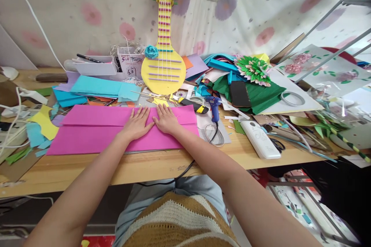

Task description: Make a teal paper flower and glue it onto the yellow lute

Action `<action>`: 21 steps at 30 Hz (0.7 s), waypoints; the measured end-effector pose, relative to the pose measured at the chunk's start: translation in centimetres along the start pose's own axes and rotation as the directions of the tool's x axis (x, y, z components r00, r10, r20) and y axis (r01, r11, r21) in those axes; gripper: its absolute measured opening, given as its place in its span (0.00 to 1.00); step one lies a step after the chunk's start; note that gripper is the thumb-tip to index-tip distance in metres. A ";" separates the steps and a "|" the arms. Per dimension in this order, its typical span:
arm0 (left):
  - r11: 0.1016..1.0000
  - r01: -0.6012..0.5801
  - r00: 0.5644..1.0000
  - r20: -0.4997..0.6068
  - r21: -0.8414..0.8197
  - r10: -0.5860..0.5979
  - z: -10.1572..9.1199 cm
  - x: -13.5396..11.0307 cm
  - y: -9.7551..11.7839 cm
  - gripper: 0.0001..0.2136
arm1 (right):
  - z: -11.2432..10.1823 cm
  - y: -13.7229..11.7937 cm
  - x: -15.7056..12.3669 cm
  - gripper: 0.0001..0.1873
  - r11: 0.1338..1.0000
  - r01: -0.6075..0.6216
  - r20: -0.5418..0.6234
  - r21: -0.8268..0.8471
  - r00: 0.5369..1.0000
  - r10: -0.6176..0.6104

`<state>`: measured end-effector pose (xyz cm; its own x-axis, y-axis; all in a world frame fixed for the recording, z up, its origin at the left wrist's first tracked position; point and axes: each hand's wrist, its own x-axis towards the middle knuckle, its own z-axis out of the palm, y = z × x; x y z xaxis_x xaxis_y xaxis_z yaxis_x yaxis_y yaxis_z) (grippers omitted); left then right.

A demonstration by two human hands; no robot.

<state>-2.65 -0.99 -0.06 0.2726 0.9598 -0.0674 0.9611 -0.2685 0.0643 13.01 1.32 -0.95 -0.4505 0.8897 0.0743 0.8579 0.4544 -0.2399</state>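
Observation:
A wide sheet of bright pink paper (87, 139) lies across the front of the table, with a fold or overlapping layer running along its length. My left hand (137, 123) rests flat on it near the middle, fingers stretched out. Beside it my right hand (166, 119) also presses flat on the pink paper, its thumb close to the left thumb. Both hands hold nothing. Just beyond the paper's right end lie a yellow and black utility knife (193, 105) and a blue glue gun (214, 108) with a black cord.
A yellow paper lute (164, 73) leans against the flowered curtain at the back. Blue folded paper (97, 87) lies behind the pink sheet. To the right are a phone (240, 93), a tape roll (292, 98), a white power bank-like box (261, 139) and scissors (277, 144).

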 end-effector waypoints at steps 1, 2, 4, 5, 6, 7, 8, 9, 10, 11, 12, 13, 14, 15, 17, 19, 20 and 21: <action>1.000 -0.005 1.000 -0.004 0.000 0.005 0.0 0.0 0.0 0.34 | -0.1 0.3 -0.1 0.36 1.000 -0.016 0.011 0.002 1.000 0.016; 1.000 -0.010 1.000 -0.007 0.000 0.010 0.0 0.0 -0.1 0.35 | -0.2 0.6 -0.2 0.38 1.000 -0.031 0.019 0.002 0.999 0.031; 1.000 -0.015 1.000 -0.008 0.007 0.015 0.0 0.0 -0.1 0.35 | -0.5 1.3 -0.3 0.41 0.998 -0.055 0.024 -0.005 0.998 0.055; 1.000 -0.015 1.000 -0.005 0.011 0.015 0.0 0.0 -0.1 0.35 | -0.6 1.7 -0.4 0.42 0.998 -0.069 0.021 -0.011 0.997 0.070; 1.000 -0.015 1.000 0.000 0.015 0.015 0.0 0.0 -0.1 0.35 | -0.7 2.2 -0.5 0.43 0.996 -0.089 0.014 -0.018 0.996 0.089; 1.000 -0.014 1.000 0.004 0.018 0.014 -0.1 0.0 -0.1 0.35 | -0.8 2.8 -0.7 0.43 0.994 -0.111 0.003 -0.023 0.994 0.111; 1.000 -0.013 1.000 0.006 0.021 0.013 -0.1 0.0 -0.1 0.35 | -0.9 3.3 -0.8 0.43 0.991 -0.135 -0.007 -0.026 0.991 0.135; 1.000 -0.013 1.000 0.006 0.023 0.013 -0.1 0.0 -0.1 0.35 | -1.1 3.9 -0.9 0.43 0.987 -0.157 -0.018 -0.028 0.988 0.156; 1.000 -0.014 1.000 0.004 0.023 0.014 -0.1 0.0 -0.1 0.35 | -1.2 4.5 -1.0 0.42 0.985 -0.169 -0.030 -0.028 0.985 0.168; 1.000 -0.014 1.000 0.001 0.023 0.014 -0.1 0.0 -0.1 0.35 | -1.3 5.0 -1.1 0.42 0.985 -0.171 -0.043 -0.027 0.985 0.170; 1.000 -0.014 1.000 -0.001 0.022 0.014 -0.1 0.0 -0.1 0.35 | -1.4 5.5 -1.2 0.41 0.986 -0.163 -0.055 -0.024 0.985 0.161; 1.000 -0.015 1.000 0.000 0.021 0.015 -0.1 -0.1 -0.1 0.35 | -1.5 5.9 -1.3 0.41 0.989 -0.144 -0.064 -0.020 0.988 0.143; 1.000 -0.015 1.000 0.002 0.019 0.015 -0.1 -0.1 -0.2 0.35 | -1.6 6.4 -1.3 0.41 0.993 -0.121 -0.069 -0.014 0.990 0.120; 1.000 -0.014 1.000 0.004 0.018 0.014 -0.1 0.0 -0.2 0.35 | -1.7 6.7 -1.3 0.40 0.995 -0.095 -0.068 -0.007 0.993 0.095; 1.000 -0.017 1.000 -0.001 0.014 0.017 0.0 0.0 -0.2 0.35 | -2.0 7.5 -1.3 0.39 0.999 -0.041 -0.060 0.007 0.997 0.042; 1.000 -0.025 1.000 -0.013 0.010 0.025 0.0 0.0 -0.3 0.35 | -2.2 8.3 -1.1 0.38 0.999 0.034 -0.044 0.019 0.998 -0.033; 1.000 -0.027 1.000 -0.016 0.009 0.027 0.0 0.0 -0.3 0.35 | -2.4 8.8 -1.0 0.37 0.996 0.082 -0.038 0.024 0.996 -0.082; 1.000 -0.028 1.000 -0.015 0.008 0.028 0.0 0.0 -0.3 0.35 | -2.6 9.3 -1.0 0.37 0.991 0.131 -0.034 0.029 0.991 -0.130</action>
<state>-2.94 -0.96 -0.10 0.2987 0.9530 -0.0512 0.9535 -0.2958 0.0579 22.02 4.78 -0.76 -0.5498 0.8240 0.1374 0.7837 0.5657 -0.2564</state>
